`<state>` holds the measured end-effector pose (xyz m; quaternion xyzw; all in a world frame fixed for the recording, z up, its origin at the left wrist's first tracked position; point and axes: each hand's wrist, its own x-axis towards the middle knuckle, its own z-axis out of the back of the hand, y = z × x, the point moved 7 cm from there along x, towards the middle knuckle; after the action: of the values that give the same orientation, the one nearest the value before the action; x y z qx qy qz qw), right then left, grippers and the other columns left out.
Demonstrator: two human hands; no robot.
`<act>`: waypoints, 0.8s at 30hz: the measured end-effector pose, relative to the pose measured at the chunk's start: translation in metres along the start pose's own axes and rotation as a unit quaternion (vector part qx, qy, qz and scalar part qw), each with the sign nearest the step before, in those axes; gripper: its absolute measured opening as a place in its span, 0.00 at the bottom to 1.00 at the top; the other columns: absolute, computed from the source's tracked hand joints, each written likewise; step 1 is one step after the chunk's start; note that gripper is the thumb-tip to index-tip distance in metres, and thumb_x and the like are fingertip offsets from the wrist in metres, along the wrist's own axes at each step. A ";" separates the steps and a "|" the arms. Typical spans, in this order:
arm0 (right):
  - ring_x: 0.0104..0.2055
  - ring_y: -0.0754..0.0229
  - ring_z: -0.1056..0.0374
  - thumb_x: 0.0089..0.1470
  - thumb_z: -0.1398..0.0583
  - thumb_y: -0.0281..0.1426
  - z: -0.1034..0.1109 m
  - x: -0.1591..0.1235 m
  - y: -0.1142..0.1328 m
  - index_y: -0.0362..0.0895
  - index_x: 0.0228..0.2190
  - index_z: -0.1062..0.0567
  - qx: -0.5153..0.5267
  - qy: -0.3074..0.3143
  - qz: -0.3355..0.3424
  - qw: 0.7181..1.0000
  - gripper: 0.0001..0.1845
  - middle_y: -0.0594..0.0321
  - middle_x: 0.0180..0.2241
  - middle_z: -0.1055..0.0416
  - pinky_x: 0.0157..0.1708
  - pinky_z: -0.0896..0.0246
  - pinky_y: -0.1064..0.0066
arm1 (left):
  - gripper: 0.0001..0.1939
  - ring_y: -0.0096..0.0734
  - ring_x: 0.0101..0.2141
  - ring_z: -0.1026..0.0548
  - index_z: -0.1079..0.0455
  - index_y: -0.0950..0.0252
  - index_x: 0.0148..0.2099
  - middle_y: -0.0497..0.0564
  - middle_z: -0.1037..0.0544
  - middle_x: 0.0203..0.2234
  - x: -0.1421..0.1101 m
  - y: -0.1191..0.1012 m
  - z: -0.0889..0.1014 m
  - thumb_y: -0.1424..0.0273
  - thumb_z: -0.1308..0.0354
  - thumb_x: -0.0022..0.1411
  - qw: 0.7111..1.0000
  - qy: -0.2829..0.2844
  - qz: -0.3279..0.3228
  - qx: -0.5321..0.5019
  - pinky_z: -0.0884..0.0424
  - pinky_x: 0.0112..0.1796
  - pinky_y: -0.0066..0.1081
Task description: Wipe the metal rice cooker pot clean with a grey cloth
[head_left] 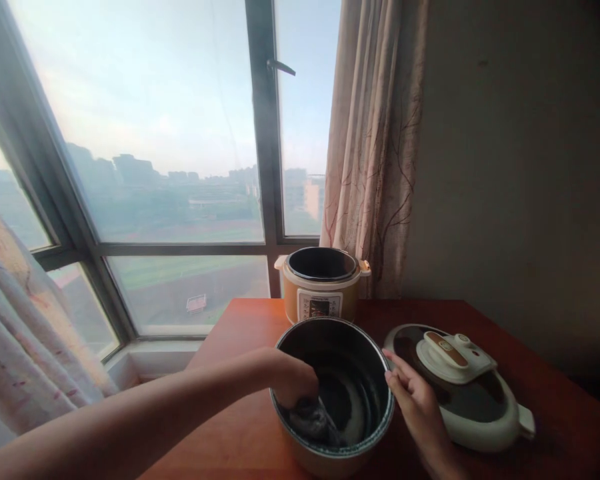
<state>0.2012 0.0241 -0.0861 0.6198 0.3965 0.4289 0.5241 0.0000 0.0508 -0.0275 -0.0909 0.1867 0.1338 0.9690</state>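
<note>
A round dark inner pot stands on the red-brown table right in front of me. My left hand reaches down inside it, its fingers closed on a grey cloth pressed against the pot's bottom. Along the pot's right rim rests my right hand, fingers stretched out and steadying the wall. Behind the pot stands the open orange-and-white cooker body.
The cooker's white lid lies on the table just right of my right hand. A large window fills the left and middle, with curtains at its right and lower left. A plain wall is on the right.
</note>
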 end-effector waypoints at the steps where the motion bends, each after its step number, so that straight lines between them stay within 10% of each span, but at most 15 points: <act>1: 0.24 0.61 0.38 0.46 0.35 0.49 -0.001 0.000 0.000 0.35 0.55 0.27 0.001 -0.003 0.001 1.000 0.41 0.69 0.21 0.35 0.25 0.45 0.70 | 0.12 0.32 0.16 0.33 0.30 0.61 0.19 0.44 0.29 0.12 -0.001 -0.004 -0.002 0.83 0.34 0.41 0.998 0.009 -0.003 0.061 0.40 0.19 0.29; 8: 0.22 0.62 0.43 0.45 0.36 0.50 -0.005 0.000 0.006 0.35 0.56 0.28 -0.017 0.010 0.002 1.000 0.44 0.71 0.19 0.38 0.25 0.46 0.70 | 0.14 0.41 0.38 0.25 0.26 0.62 0.24 0.54 0.19 0.28 0.011 -0.068 0.020 0.78 0.41 0.61 0.937 -0.125 -0.180 0.271 0.32 0.38 0.38; 11: 0.24 0.60 0.40 0.44 0.36 0.50 -0.004 0.000 0.008 0.38 0.55 0.26 -0.020 0.016 -0.011 1.000 0.42 0.69 0.20 0.35 0.28 0.43 0.68 | 0.17 0.42 0.43 0.27 0.27 0.60 0.24 0.55 0.19 0.32 0.016 -0.062 0.028 0.77 0.45 0.65 0.919 -0.176 -0.237 0.263 0.34 0.45 0.41; 16: 0.24 0.61 0.41 0.43 0.36 0.49 -0.006 0.000 0.009 0.32 0.58 0.30 -0.005 0.015 -0.013 1.000 0.46 0.70 0.21 0.36 0.27 0.44 0.69 | 0.08 0.43 0.47 0.25 0.23 0.61 0.39 0.57 0.19 0.43 0.036 0.017 0.007 0.77 0.43 0.64 0.993 -0.063 0.006 0.100 0.33 0.48 0.39; 20: 0.23 0.63 0.45 0.42 0.36 0.47 -0.009 -0.003 0.012 0.27 0.57 0.31 -0.017 -0.007 -0.017 1.000 0.47 0.74 0.20 0.42 0.26 0.46 0.70 | 0.23 0.49 0.53 0.25 0.27 0.66 0.55 0.64 0.23 0.53 0.032 0.038 -0.007 0.75 0.38 0.56 0.990 -0.020 0.132 0.045 0.30 0.51 0.40; 24: 0.23 0.64 0.46 0.41 0.37 0.47 -0.007 -0.009 0.019 0.29 0.53 0.27 -0.038 -0.075 -0.009 0.996 0.44 0.75 0.19 0.45 0.25 0.47 0.70 | 0.14 0.60 0.43 0.20 0.21 0.69 0.43 0.67 0.18 0.40 0.031 0.039 -0.022 0.73 0.38 0.53 0.962 0.080 0.259 -0.013 0.24 0.41 0.50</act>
<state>0.1925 0.0148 -0.0679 0.6266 0.3450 0.3910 0.5792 0.0087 0.0894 -0.0642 -0.0619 0.2788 0.3752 0.8818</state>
